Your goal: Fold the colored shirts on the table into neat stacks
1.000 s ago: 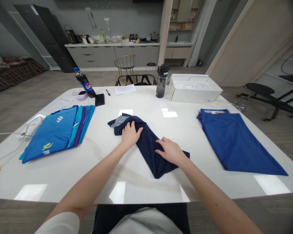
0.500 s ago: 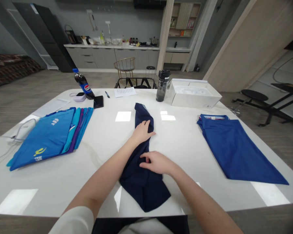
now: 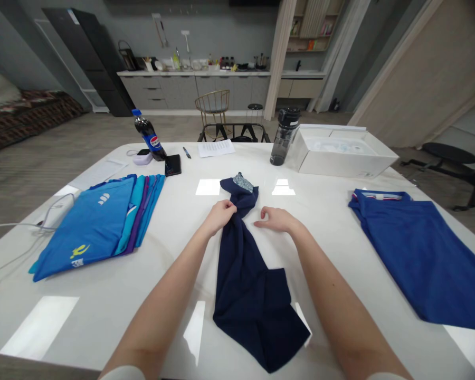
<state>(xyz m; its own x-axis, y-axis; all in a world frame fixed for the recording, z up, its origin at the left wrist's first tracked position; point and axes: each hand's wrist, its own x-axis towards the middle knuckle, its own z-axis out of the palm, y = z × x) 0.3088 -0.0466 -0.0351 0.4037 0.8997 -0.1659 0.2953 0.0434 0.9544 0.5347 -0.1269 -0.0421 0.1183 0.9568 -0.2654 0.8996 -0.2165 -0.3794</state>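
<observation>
A dark navy garment (image 3: 245, 279), perhaps shorts, lies lengthwise on the white table (image 3: 170, 295) in front of me. Its far end is bunched, and a patch of grey patterned fabric (image 3: 243, 182) shows there. My left hand (image 3: 221, 215) pinches the left edge of the garment at its narrow part, lifting the cloth slightly. To the right of that narrow part hovers my right hand (image 3: 276, 218), thumb and curled fingers apart, with nothing in it. The near end of the garment spreads out into two overlapping flaps.
Folded blue and purple shirts (image 3: 98, 221) are stacked at left; a folded blue garment (image 3: 423, 253) lies at right. Along the back stand a cola bottle (image 3: 150, 137), a phone (image 3: 173, 164), a pen (image 3: 186, 152), paper (image 3: 216, 148), a dark water bottle (image 3: 285, 138) and a white box (image 3: 340, 161).
My left hand has shifted to the garment's left edge and pinches it. My right hand has come off the cloth and moved forward and right. The garment's far end has twisted, exposing patterned fabric.
</observation>
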